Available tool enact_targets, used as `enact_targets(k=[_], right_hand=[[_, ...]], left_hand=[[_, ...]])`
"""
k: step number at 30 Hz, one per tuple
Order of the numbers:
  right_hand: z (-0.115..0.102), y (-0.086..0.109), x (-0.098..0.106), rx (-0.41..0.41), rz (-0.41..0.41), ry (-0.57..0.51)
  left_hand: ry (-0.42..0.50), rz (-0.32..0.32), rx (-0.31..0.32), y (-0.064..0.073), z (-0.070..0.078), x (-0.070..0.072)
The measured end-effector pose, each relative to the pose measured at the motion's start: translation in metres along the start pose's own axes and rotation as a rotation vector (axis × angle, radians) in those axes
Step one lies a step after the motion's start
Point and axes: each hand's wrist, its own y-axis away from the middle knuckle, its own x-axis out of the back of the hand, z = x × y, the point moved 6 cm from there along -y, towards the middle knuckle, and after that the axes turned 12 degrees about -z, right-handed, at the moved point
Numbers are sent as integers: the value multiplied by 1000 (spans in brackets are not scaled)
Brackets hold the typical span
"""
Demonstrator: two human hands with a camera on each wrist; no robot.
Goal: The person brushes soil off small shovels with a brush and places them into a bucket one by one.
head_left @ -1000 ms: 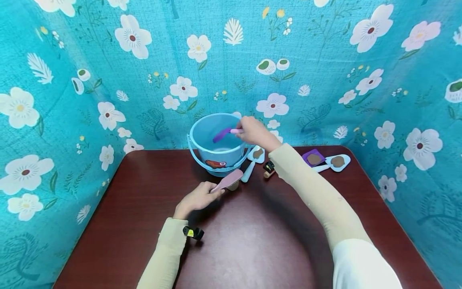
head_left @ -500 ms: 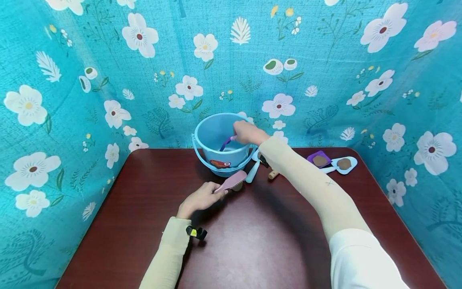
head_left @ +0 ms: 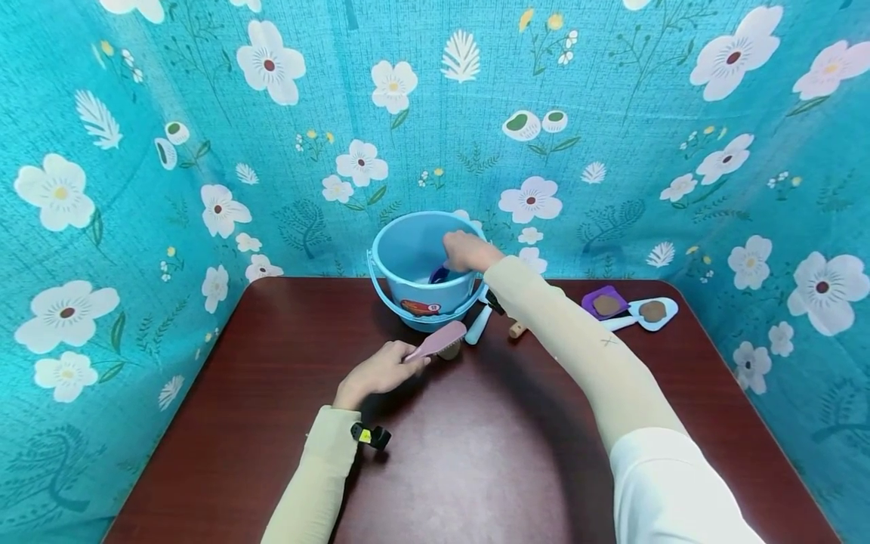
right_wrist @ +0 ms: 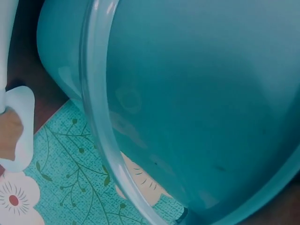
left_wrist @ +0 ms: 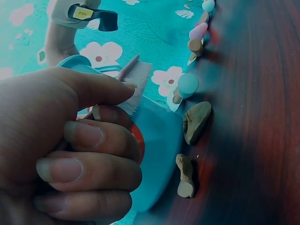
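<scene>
A light blue bucket stands near the back of the table. My right hand reaches over its rim and grips a small tool by the handle; only a bit of its purple end shows inside the bucket. The right wrist view is filled by the bucket's inner wall, and that hand is out of the view. In front of the bucket, my left hand holds a pink brush with white bristles. Close below the brush sits a brown clay-like lump.
Beside the bucket lies a light blue toy shovel and a short wooden piece. At the back right are a purple scoop and another light blue shovel, both bearing brown lumps. Flowered cloth hangs behind the table.
My right hand has gone lower into the bucket, taking the purple tool down with it. The left hand keeps its hold on the brush. The whole head view has shifted slightly.
</scene>
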Motion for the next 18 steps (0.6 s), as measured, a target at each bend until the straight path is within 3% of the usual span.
enact_targets(k=[14,18], right_hand=[[-2,12,3,36,45,-18],[-5,20,12,82,74,-40]], left_hand=[[32,18,-30,3,-1,5],[30,21,-30,4,0,6]])
